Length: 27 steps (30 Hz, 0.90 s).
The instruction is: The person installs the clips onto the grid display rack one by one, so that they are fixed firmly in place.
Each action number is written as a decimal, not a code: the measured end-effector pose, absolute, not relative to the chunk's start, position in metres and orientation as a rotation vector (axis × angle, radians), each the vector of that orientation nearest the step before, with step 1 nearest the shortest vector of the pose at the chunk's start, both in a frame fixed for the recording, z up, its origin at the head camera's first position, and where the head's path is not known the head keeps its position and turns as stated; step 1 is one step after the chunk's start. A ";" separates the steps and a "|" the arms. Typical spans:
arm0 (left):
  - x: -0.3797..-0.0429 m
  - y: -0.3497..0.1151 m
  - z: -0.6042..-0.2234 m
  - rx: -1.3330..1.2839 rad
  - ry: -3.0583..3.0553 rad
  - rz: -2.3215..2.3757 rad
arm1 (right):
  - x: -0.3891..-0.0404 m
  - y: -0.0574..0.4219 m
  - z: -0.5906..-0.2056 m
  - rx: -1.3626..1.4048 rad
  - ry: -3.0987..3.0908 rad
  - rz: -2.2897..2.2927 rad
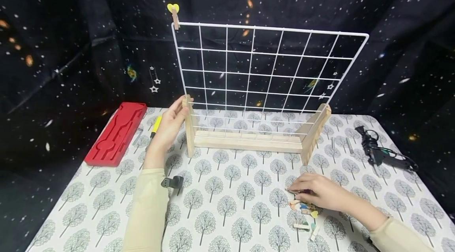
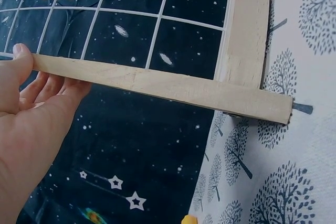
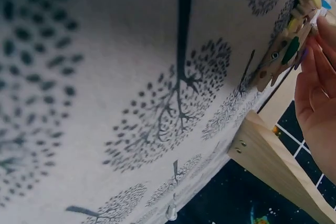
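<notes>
A white wire grid point(image 1: 249, 73) stands in a wooden frame point(image 1: 249, 143). My left hand point(image 1: 170, 123) grips the top of its left wooden upright point(image 2: 157, 82), thumb on one side and fingers on the other. A wooden clothespin with a yellow heart point(image 1: 173, 8) is clipped on the grid's top left corner. At the front right, my right hand point(image 1: 318, 192) pinches a small wooden clothespin point(image 3: 274, 61) over a pile of others with coloured hearts. The hand partly covers that pile. Two loose clothespins point(image 1: 301, 226) lie nearer the front edge.
A red molded tray point(image 1: 115, 135) lies at the left, with a yellow-and-black tool point(image 1: 155, 126) beside it. At the right are a black tool with a cord point(image 1: 384, 153) and thin metal pieces point(image 1: 349, 145). A tree-patterned cloth point(image 1: 213, 204) covers the table.
</notes>
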State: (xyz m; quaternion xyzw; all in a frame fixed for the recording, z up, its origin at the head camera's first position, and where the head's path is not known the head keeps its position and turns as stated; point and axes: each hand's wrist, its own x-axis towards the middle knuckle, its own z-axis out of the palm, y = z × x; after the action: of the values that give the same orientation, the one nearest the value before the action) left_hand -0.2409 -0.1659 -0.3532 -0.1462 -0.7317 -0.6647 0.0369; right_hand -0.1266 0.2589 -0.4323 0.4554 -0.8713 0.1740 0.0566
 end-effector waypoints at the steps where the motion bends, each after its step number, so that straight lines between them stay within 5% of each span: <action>1: -0.241 -0.166 -0.353 -0.448 -2.244 -2.043 | -0.128 0.259 -0.433 1.391 -2.644 0.527; 27: -0.242 -0.166 -0.356 -0.446 -2.238 -2.032 | -0.137 0.252 -0.417 1.472 -2.508 0.296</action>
State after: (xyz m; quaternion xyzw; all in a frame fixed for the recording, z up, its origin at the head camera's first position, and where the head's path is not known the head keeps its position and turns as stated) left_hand -0.2418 -0.1658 -0.3555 -0.1457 -0.7318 -0.6644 0.0428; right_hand -0.1368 0.2519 -0.4169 0.5006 -0.8529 0.1008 0.1090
